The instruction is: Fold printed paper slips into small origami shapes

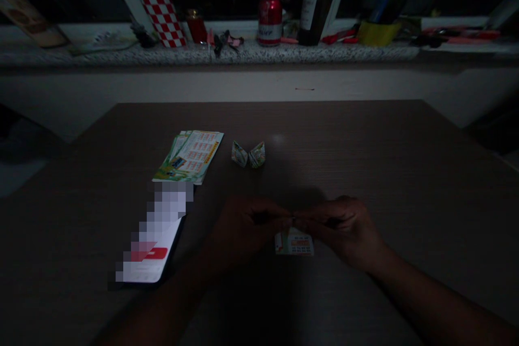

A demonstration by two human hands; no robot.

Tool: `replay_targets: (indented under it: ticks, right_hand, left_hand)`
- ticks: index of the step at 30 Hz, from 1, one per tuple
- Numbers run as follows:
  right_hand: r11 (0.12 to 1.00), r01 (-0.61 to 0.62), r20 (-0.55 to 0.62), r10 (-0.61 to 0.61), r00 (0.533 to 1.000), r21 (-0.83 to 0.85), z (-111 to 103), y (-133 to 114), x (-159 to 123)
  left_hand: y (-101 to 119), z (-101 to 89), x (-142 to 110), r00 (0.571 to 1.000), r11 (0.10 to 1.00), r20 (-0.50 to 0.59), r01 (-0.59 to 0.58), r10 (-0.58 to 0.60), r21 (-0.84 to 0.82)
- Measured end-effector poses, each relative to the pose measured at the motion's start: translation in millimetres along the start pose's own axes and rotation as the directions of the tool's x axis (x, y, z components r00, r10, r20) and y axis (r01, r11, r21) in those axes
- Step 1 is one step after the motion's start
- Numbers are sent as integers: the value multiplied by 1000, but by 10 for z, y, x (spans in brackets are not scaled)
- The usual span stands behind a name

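Your left hand and right hand meet at the fingertips, pinching a small calendar-printed paper toward the near edge of the tabletop. Folded paper pieces sit nearer the far edge; stacked calendar cards and a smartphone lie toward the left edge.

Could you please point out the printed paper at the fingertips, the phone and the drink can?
Printed paper (295, 243), head view: its printed face.
Phone (162, 238), head view: its lit screen.
Drink can (270, 20), head view: its side.
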State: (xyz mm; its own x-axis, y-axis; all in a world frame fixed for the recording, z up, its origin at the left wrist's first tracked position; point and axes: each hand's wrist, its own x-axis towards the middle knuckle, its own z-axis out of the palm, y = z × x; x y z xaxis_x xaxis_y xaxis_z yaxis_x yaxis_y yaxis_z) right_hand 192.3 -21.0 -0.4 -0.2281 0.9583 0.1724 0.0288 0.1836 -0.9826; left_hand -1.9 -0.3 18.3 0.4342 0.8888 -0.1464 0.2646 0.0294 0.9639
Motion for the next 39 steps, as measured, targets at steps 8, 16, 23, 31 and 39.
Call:
replay_targets:
  ticks: [8,16,23,31,39]
  right_hand:
    - [999,-51,-72,50,996,-13,6,14,9]
    - [995,-74,-64,78,995,62,-31,42,35]
    - [995,-88,24,89,996,-43,-27,59,10]
    - [986,-165,41,166,985,-9,-38,65,15]
    - [982,-189,50,189,981,-4,-59,57,16]
  left_hand:
    - [-24,38,34,998,994,-55,38,-44,-100]
    - [-51,-34,49,998,997,-54,12,-16,-79]
    - [17,-42,16,992,984,32,-127,124,122]
    - [-37,-47,57,996,996,50,67,-70,65]
    - [-44,-24,42,990,991,44,135,-136,23]
